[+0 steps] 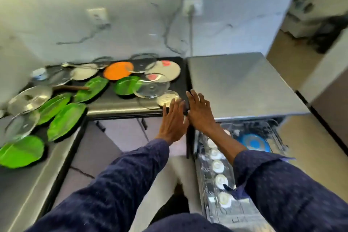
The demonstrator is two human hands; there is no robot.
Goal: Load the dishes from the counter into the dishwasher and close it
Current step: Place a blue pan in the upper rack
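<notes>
Currently both hands are stretched toward the counter [120, 104] corner nearest the dishwasher [244, 84], probably so the closest dish can be taken first. Left hand [174, 118] is held flat, fingers straight and spread, tips just at a small glass bowl [167, 98]; contact cannot be confirmed through blur. Right hand [200, 112] is likewise spread wide, nothing held, laid over the counter's dark edge.

Dishes are left scattered on the counter: green leaf plates [66, 120], an orange plate [118, 70], glass lids [152, 88]. The pulled-out rack [263, 128] is partly loaded: a row of white cups [218, 165] and a blue plate [254, 143] are seen. Loading is judged far from done.
</notes>
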